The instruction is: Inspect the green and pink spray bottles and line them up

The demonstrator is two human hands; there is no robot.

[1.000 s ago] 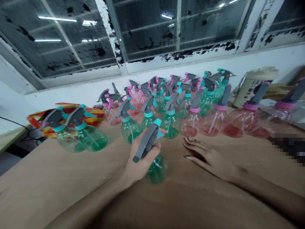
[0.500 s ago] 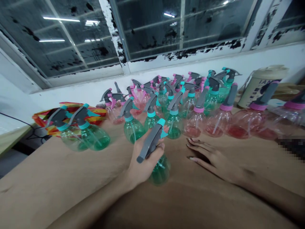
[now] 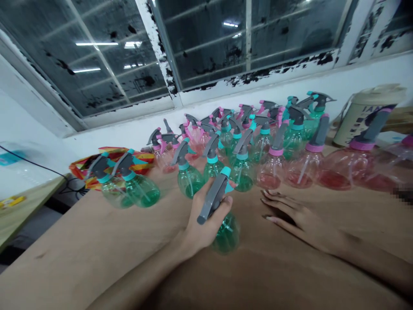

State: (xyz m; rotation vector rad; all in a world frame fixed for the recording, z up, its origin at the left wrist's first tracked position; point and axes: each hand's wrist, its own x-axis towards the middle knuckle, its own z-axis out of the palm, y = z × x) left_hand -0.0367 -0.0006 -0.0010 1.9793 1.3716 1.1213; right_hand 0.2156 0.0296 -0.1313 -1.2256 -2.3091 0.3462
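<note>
My left hand (image 3: 206, 217) is wrapped round the neck of a green spray bottle (image 3: 227, 234) with a grey and turquoise trigger head. Its clear round body shows below my fingers, over the wooden table (image 3: 129, 254). My right hand (image 3: 295, 217) lies palm down on the tabletop, fingers stretched out, holding nothing. Just beyond it stand pink spray bottles (image 3: 270, 175) with some pink tint in the base. Behind my left hand are more green spray bottles (image 3: 189, 178), and two green bottles (image 3: 143, 191) stand apart on the left.
Several pink and green spray bottles crowd the back of the table against the wall. A cream jug with lettering (image 3: 363, 116) stands at the back right. An orange and yellow bag (image 3: 142, 159) lies at the back left. Beyond the left edge is another wooden surface (image 3: 35, 200) with a black cable (image 3: 35, 162).
The whole scene has shifted slightly to the right in view, showing more of the left side. Both hands keep the same pose, the left still gripping the green spray bottle.
</note>
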